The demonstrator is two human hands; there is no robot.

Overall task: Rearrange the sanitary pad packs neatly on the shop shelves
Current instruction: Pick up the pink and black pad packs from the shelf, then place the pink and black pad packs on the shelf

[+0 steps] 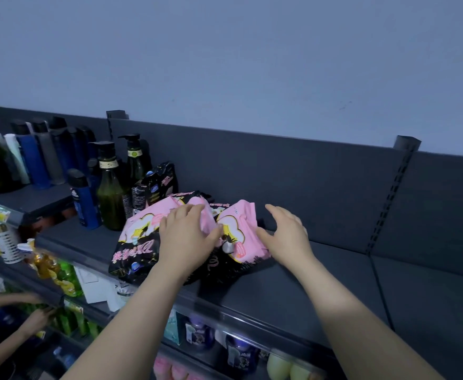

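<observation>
Hands first: left hand (189, 231) has its fingers curled down over the pink wrap of the middle pack (208, 215) and grips it from above. Right hand (285, 234) is spread and relaxed, holds nothing, and its thumb sits at the edge of the right pack (240, 237).

Progress looks early. The pad packs lie in a loose overlapping heap on the top shelf (321, 283), flat and skewed, with nothing lined up. The left pack (135, 242) hangs a little over the front lip (225, 308). One black pack (156, 187) stands upright behind the heap, just beside the bottles (109, 196). Still to do, by the look of it: separate the packs, stand them up and row them.

Room, from left to right: the bottles crowd the left side, so there is no slack there. To the right of the heap the shelf is bare as far as the slotted post (389, 198). The back panel (293, 171) gives a stop to square packs against. The front lip is low, so packs could slip off. Another person's hands (37, 320) work a lower shelf at far left, well apart.
</observation>
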